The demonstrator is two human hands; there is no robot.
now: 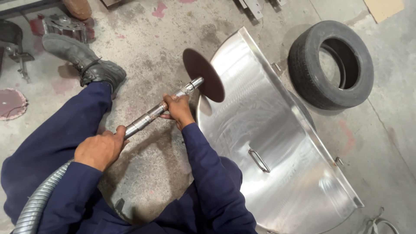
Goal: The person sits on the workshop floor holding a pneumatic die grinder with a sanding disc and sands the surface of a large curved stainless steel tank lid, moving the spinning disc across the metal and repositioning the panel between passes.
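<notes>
I hold a long metal shaft tool [149, 116] with both hands. My left hand [100, 149] grips its rear end, where a ribbed metal hose [41, 201] joins. My right hand [177, 110] grips the shaft nearer the front. A dark brown disc [203, 74] sits on the tip, right at the left edge of a curved shiny steel sheet [268, 143] lying on the floor. The sheet carries a small metal handle [259, 160].
A black tyre [331, 65] lies on the concrete floor beyond the sheet. My left leg in blue trousers ends in a black shoe [84, 60]. A worn reddish disc [12, 104] lies at far left. Metal parts [65, 26] sit at top left.
</notes>
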